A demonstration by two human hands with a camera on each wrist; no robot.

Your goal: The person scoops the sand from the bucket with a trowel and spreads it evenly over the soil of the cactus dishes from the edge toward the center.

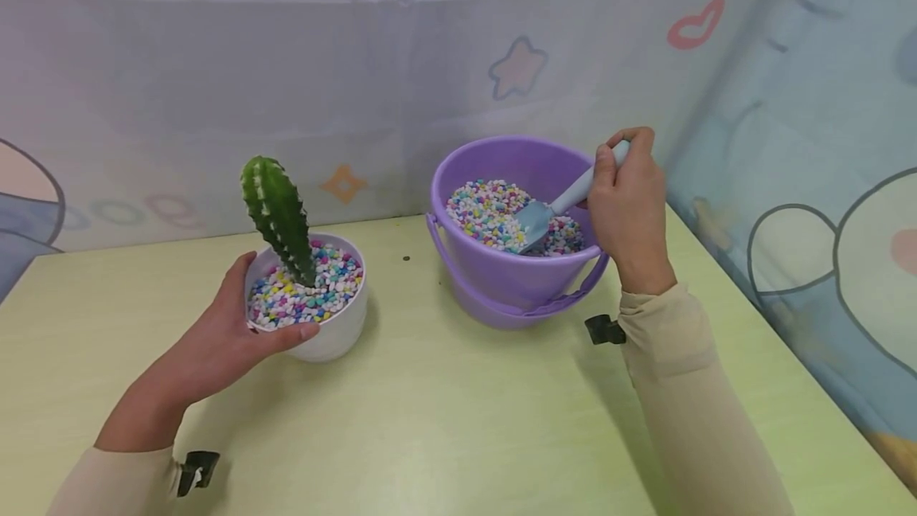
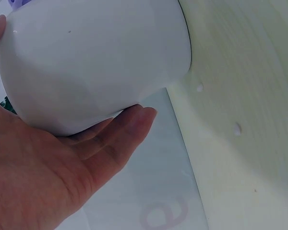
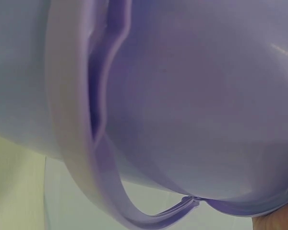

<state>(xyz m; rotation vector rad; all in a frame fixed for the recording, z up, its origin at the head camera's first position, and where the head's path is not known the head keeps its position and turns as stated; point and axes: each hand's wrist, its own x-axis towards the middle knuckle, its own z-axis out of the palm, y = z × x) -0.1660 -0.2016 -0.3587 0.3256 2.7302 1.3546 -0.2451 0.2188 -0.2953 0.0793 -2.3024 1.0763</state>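
Note:
A green cactus (image 1: 275,209) stands, leaning a little left, in a white pot (image 1: 333,337) filled with multicoloured pebbles (image 1: 308,301). My left hand (image 1: 222,341) holds this pot from its left side, thumb along the front near the rim. In the left wrist view, its fingers (image 2: 117,139) lie against the white wall. My right hand (image 1: 630,201) grips the handle of a light blue toy shovel (image 1: 573,193) above the right rim of a purple bucket (image 1: 501,277). The shovel's blade rests in the pebbles (image 1: 483,213) inside the bucket. Only the bucket's outside fills the right wrist view.
The bucket's handle (image 1: 466,285) hangs down over its front. Pot and bucket stand apart on a pale yellow-green table (image 1: 430,420). A small dark speck (image 1: 406,259) lies between them. Behind hangs a printed cloth (image 1: 286,86); another cloth (image 1: 802,142) borders the right side.

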